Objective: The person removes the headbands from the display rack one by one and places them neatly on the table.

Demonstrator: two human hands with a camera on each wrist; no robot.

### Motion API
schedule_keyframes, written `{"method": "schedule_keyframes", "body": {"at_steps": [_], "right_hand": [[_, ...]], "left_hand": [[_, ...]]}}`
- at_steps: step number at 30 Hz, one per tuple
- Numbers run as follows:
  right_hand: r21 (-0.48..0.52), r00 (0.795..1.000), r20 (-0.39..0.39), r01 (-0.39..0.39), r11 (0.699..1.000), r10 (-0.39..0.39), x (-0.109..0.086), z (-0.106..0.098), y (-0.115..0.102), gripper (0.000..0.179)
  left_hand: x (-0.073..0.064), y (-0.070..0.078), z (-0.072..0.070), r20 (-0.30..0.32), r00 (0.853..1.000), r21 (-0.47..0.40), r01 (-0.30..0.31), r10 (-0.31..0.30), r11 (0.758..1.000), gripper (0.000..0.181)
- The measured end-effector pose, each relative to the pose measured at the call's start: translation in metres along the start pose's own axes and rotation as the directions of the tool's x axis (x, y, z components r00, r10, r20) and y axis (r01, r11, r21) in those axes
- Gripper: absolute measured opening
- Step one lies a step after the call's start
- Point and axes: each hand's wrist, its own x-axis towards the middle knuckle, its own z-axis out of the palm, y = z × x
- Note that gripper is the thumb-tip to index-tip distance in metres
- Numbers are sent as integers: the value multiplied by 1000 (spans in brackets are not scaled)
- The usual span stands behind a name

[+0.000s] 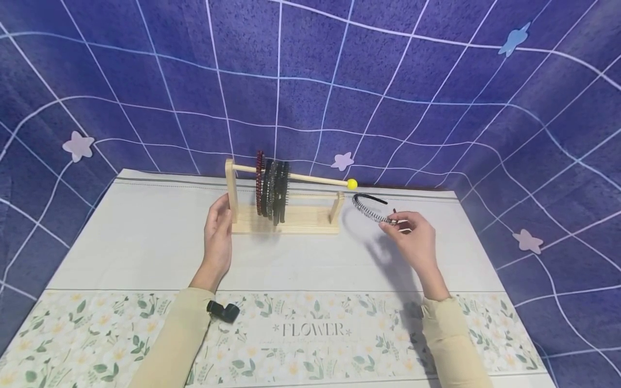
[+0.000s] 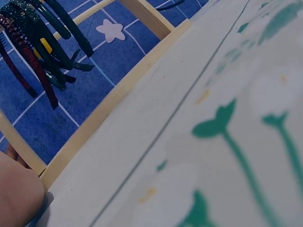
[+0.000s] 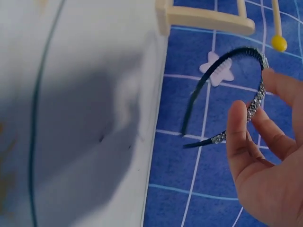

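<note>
Fingers of right hand (image 1: 414,237) pinch hairband (image 1: 366,209), right of stand (image 1: 310,218); left hand's (image 1: 218,229) grip left post (image 1: 232,188). Loading step, apparently; next move likely calls for passing hairband over yellow knob (image 1: 352,184).

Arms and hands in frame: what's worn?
Left sleeve and right sleeve: plain pale yellow, long, reaching the wrists. Left hand and right hand: bare, no gloves visible. Small black device at the left cuff; none visible at the right.
</note>
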Motion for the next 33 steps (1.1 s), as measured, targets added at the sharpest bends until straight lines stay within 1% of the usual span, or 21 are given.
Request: {"method": "schedule_keyframes", "body": {"at_steps": [3, 7, 9, 11, 16, 19, 22, 26, 29, 33], "right_hand": [[-55, 999, 30, 16, 998, -14, 0, -2, 9, 31], [-112, 995, 74, 72, 991, -64, 1, -5, 22, 35], [-125, 992, 96, 89, 988, -78, 1, -7, 27, 37], [-133, 990, 120, 95, 987, -79, 2, -7, 32, 38], [-108, 980, 186, 86, 990, -65, 6, -8, 41, 37], [-100, 967, 242, 100, 990, -74, 10, -8, 46, 36], [-102, 944, 316, 136, 985, -98, 15, -9, 51, 36], [-96, 899, 419, 186, 978, -130, 23, -11, 55, 37], [-94, 865, 478, 220, 971, -149, 31, -11, 58, 37], [-86, 821, 550, 238, 967, -153, 40, -11, 62, 37]], "left_hand": [[0, 0, 0, 1, 1000, -1, 2, -2, 1000, 43], [0, -1, -1, 2, 1000, 3, 1, -1, 1000, 43], [0, -1, -1, 3, 1000, 6, -1, 1, 1000, 43], [0, -1, -2, 4, 1000, 4, -2, 2, 1000, 43], [0, -2, -2, 7, 1000, -1, -9, 9, 1000, 42], [1, -2, -1, 6, 1000, -1, -14, 14, 1000, 42], [1, -3, -1, 5, 1000, -1, -17, 17, 1000, 42], [1, -2, -2, 8, 1000, 0, -15, 15, 1000, 42], [1, -3, -2, 8, 1000, 2, -15, 15, 1000, 42], [0, -2, -2, 4, 1000, 15, -9, 9, 1000, 42]]}}
